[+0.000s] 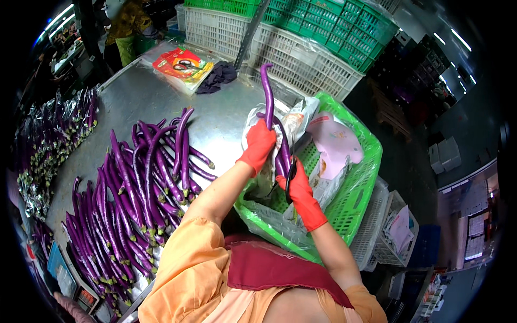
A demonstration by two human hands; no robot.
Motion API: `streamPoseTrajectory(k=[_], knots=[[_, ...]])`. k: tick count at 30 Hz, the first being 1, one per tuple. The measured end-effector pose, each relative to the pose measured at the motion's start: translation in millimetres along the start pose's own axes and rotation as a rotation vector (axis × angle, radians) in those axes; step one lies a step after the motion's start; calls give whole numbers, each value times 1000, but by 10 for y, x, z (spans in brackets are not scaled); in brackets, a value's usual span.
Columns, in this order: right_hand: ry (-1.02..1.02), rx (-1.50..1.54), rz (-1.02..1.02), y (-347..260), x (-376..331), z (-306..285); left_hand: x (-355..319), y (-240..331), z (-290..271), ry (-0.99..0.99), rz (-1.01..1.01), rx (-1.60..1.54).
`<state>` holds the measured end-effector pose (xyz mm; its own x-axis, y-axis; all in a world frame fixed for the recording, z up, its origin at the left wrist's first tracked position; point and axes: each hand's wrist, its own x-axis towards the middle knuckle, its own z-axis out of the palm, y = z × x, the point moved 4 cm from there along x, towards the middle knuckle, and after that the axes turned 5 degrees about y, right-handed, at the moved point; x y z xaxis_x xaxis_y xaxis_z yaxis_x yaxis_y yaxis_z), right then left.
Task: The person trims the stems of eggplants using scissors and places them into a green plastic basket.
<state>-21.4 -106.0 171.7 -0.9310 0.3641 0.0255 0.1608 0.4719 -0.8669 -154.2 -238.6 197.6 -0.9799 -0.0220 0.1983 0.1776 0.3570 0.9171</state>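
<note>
My left hand (258, 146), in a red rubber glove, is closed around long purple eggplants; one eggplant (267, 91) sticks up above the fist. Another eggplant (283, 157) runs down between my two hands. My right hand (299, 189), gloved in the same red, is closed on what look like black-handled scissors (291, 175), their blades partly hidden. Both hands are over the near left side of a green plastic basket (368, 183), lined with clear plastic and holding paper and bags. Left of my arm, a large pile of eggplants (129, 199) covers the metal table (129, 102).
Plastic-wrapped eggplants (51, 134) lie along the far left. A red-and-yellow packet (180, 65) with scissors on it and a dark cloth (217, 77) rest at the back. White crates (301, 59) and green crates (339, 27) stand behind. A scale (81, 288) sits lower left.
</note>
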Motion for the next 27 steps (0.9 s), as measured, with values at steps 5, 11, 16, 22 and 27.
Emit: streamPoseTrajectory(k=[5,11,16,22,27], knots=[[-60,20,47,-115,-360,-247,118,-36,-111,-100,-127,-142],[-27,-79,28,85,-750,-478,212,-192,92,-110,-82,-4],[11,31,-72,-57,-695,-436,59,-119,-42,-209,-253,-399],[-18,-54,-163,-177,-64,-31,-36,-192,35,-51,-30,-352],[-29,-15,-182,-154,62,38,-11,-297,88,-42,-78,-493]])
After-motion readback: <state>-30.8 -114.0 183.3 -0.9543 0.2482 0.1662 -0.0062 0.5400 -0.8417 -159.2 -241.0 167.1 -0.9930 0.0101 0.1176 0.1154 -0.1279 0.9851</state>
